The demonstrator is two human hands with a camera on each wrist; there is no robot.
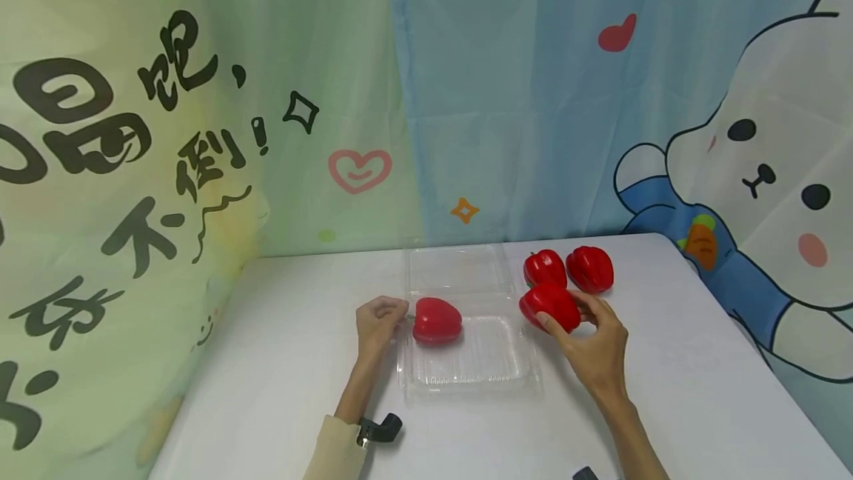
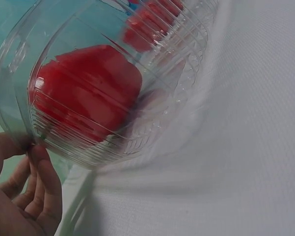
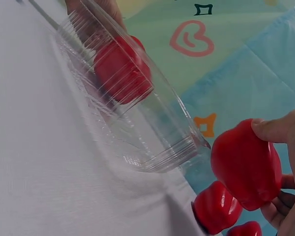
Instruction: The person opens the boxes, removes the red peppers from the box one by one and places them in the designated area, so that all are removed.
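Now the right hand [image 1: 600, 347] is gripping a red pepper [image 1: 550, 305] just beside the clear box [image 1: 466, 376], mid-table. Left hand [image 1: 378, 324] is pinching the box's left rim, by another pepper [image 1: 437, 321] inside.

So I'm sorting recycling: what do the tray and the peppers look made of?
The tray looks like thin clear plastic, glossy, with ribbed walls you can see through. The red pepper in the right hand is smooth and shiny; whether real or plastic, I cannot tell.
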